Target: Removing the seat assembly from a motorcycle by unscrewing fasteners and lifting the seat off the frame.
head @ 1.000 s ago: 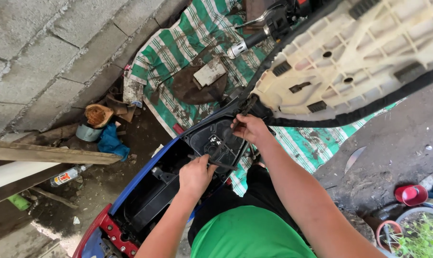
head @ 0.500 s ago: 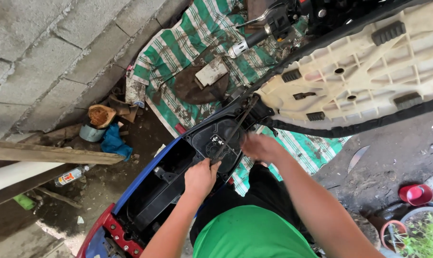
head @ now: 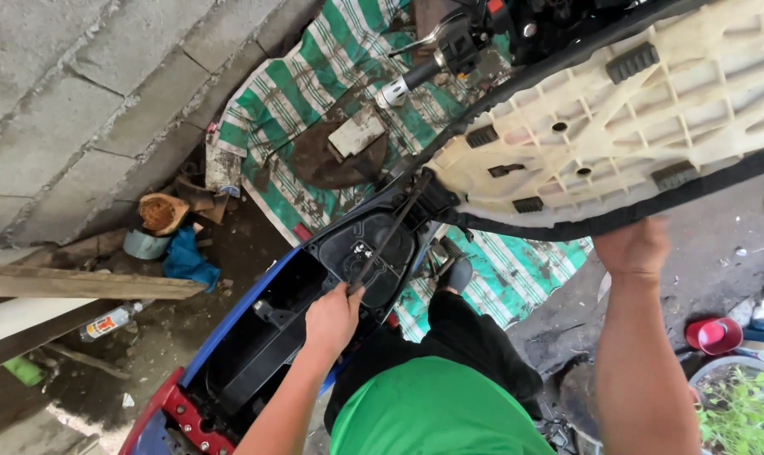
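I look down at a blue scooter whose seat is tipped up, its cream ribbed underside facing me. My left hand is closed around the lower end of a thin dark rod that slants up from the black under-seat compartment to the seat hinge. My right hand grips the seat's black lower edge on the right, with its fingers hidden behind that rim. My green shirt fills the bottom of the view.
A green-and-white striped cloth lies under the scooter's front, with the handlebar grip over it. A concrete block wall and a wooden plank stand on the left. A red cup and a potted plant sit at right.
My right hand left the compartment and moved right, onto the seat's edge. My left hand shifted up and closed on the rod.
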